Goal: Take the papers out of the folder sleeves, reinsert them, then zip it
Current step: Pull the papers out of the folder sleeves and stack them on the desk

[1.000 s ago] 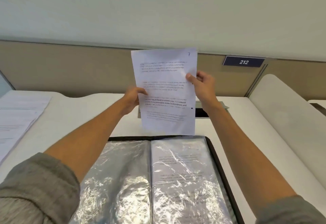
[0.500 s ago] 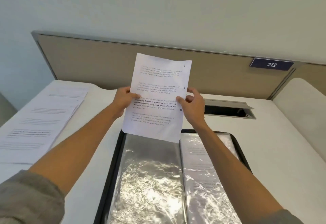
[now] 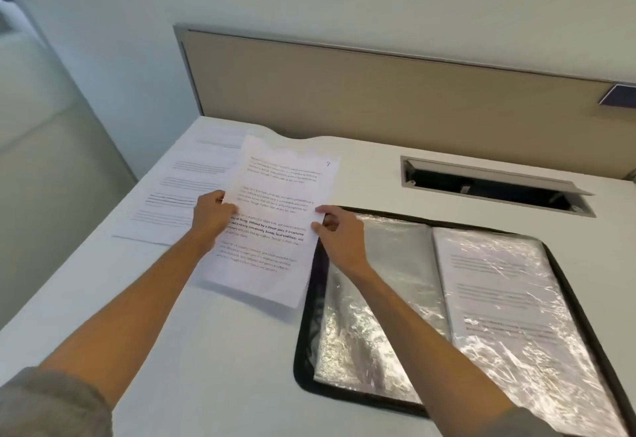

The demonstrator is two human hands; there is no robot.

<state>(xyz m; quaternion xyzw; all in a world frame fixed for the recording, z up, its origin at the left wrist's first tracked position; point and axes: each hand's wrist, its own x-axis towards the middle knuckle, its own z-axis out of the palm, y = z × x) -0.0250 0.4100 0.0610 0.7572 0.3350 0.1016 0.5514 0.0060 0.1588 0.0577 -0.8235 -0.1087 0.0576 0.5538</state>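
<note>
A printed sheet (image 3: 275, 195) marked 7 hangs low over the white desk, left of the open black-edged folder (image 3: 306, 350). My left hand (image 3: 213, 213) pinches its left edge and my right hand (image 3: 339, 233) pinches its right edge. The folder lies open on the right with shiny plastic sleeves. Its left sleeve (image 3: 375, 299) looks empty, and its right sleeve (image 3: 499, 299) holds a printed page. A stack of loose printed papers (image 3: 186, 189) lies on the desk at the far left, partly under the held sheet.
A tan partition panel (image 3: 378, 99) runs along the back of the desk (image 3: 206, 350). An open cable hatch (image 3: 495, 185) is set into the desk behind the folder. The desk's left edge drops off beside the paper stack.
Both hands have carried the sheet from above the folder down and to the left, toward the paper stack. The view has swung left, so the folder now sits at the right.
</note>
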